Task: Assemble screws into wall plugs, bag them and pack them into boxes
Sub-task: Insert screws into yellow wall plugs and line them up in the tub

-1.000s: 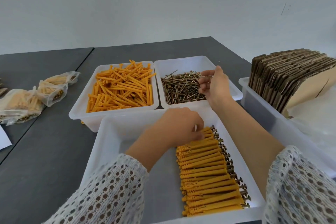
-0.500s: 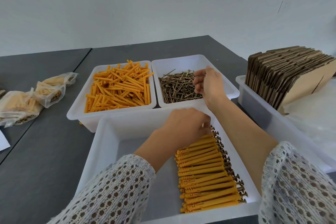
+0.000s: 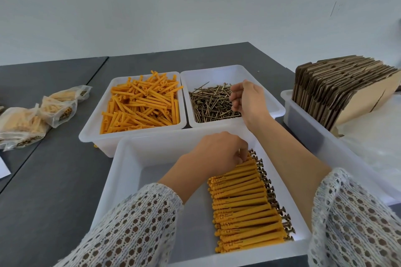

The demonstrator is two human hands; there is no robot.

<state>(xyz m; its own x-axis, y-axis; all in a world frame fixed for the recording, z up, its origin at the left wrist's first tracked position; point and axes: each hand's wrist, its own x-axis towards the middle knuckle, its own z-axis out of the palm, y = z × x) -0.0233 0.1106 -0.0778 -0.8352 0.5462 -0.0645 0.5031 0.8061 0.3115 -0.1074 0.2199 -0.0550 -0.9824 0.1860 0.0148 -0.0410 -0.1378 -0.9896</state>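
Left hand (image 3: 219, 151) is curled on the far end of the row of assembled plugs (image 3: 245, 204) at 6 o'clock, right hand (image 3: 249, 99) loosely curled over the screws (image 3: 211, 102) at 1 o'clock, can't tell if it's holding any, and a careless nudge could probably scatter that neat row.

Both forearms reach forward out of white open-knit lace sleeves (image 3: 138, 225), bare from mid-forearm to the wrist. The left hand (image 3: 219, 151) lies low and nearer, knuckles up, fingers curled downward with the fingertips (image 3: 243, 159) tucked under. The right hand (image 3: 247, 98) stretches farther ahead on a straighter arm, wrist slightly raised, its fingers bent loosely inward toward the left.
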